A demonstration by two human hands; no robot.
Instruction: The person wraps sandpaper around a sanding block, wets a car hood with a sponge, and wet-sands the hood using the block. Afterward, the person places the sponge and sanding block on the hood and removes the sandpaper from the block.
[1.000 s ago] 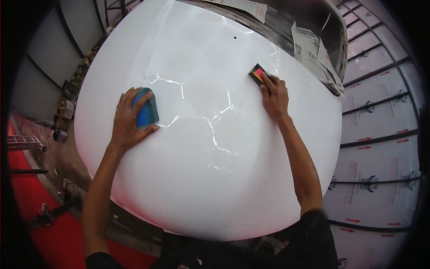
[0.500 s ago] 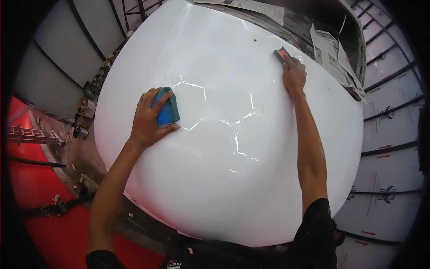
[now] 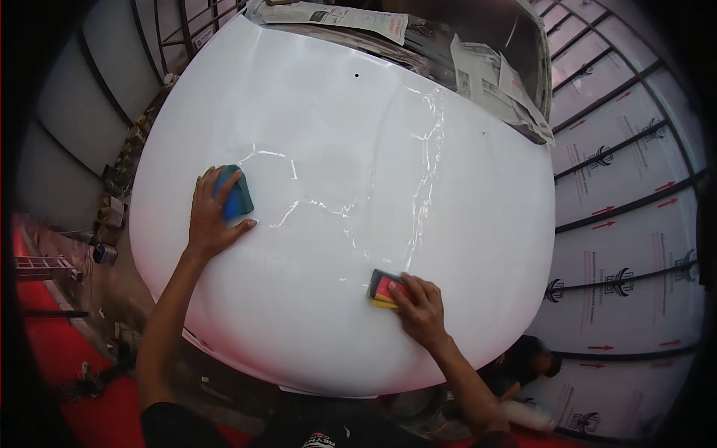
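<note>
Lettering starting "RE" marks the shirt while left fingers hold a blue sponge, right fingers a pink-faced block.

both arms outstretched, left hand with thumb splayed, right hand (the nearer one) with fingers bent

The hood looks smooth and shiny, with glossy wet streaks. The sponge looks dull and soft. The newspaper looks thin and matt.
</note>
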